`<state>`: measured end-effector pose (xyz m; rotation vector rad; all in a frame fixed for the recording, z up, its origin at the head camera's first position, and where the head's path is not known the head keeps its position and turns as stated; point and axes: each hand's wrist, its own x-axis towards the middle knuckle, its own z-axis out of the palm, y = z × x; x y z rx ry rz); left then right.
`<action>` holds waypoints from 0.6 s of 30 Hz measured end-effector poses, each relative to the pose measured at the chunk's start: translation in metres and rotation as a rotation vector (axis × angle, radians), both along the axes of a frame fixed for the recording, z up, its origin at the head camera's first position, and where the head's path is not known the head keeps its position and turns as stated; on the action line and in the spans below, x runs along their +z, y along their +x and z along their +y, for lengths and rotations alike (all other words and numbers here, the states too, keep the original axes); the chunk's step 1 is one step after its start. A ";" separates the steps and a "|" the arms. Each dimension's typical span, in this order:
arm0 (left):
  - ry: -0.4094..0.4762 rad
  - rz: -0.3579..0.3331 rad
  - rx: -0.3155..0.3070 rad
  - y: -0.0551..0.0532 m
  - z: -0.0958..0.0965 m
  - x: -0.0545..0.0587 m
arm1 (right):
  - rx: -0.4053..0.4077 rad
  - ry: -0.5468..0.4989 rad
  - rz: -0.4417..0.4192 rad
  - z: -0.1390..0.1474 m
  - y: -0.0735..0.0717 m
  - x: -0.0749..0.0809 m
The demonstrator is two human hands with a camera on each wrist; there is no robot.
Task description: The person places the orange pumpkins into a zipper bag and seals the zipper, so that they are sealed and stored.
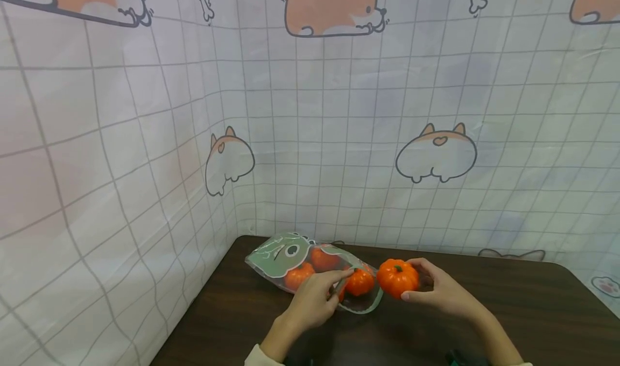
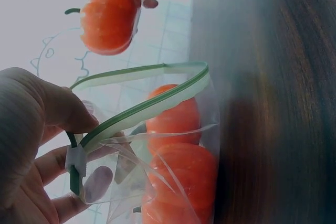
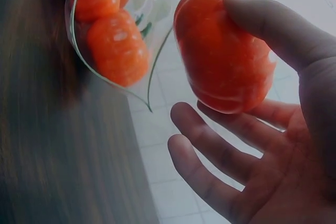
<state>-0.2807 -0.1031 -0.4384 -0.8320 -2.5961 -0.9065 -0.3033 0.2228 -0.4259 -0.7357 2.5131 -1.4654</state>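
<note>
A clear zip bag [image 1: 280, 254] with a green animal face lies on the table, its mouth spread open toward the right. Several small orange pumpkins [image 2: 184, 182] are inside it. My left hand [image 1: 317, 297] pinches the bag's green zip rim [image 2: 142, 109] by the white slider, between thumb and fingers. Just outside the bag's mouth, my right hand [image 1: 443, 290] holds another orange pumpkin [image 1: 397, 277] with a green stem. In the right wrist view the thumb [image 3: 262, 17] presses one side of this pumpkin and the index finger lies beneath; the other fingers are spread away from it.
The dark wooden table [image 1: 508, 296] runs back to a wall covering [image 1: 339, 194] with a grid and cartoon dogs. A similar covering hangs along the left side. A small dark green object [image 1: 452, 358] shows at the bottom edge, by the right forearm.
</note>
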 end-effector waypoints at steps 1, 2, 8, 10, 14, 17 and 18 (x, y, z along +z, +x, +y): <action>0.000 -0.003 0.003 0.000 0.000 0.000 | 0.009 0.005 -0.001 -0.001 0.000 0.000; 0.000 -0.004 0.005 0.000 0.000 0.000 | 0.017 0.012 -0.003 -0.003 0.001 0.000; -0.002 -0.003 0.011 -0.001 -0.001 -0.001 | 0.108 0.028 -0.025 -0.008 0.002 -0.004; 0.000 -0.004 0.007 -0.001 -0.001 -0.001 | 0.138 0.024 -0.040 -0.010 0.002 -0.005; 0.000 -0.005 0.002 -0.001 -0.001 -0.001 | 0.162 0.035 -0.066 -0.013 0.002 -0.006; -0.005 0.003 0.006 -0.001 -0.001 -0.001 | 0.158 0.065 -0.077 -0.015 0.002 -0.008; -0.007 0.005 0.008 -0.001 -0.001 0.000 | 0.156 0.077 -0.077 -0.016 0.002 -0.009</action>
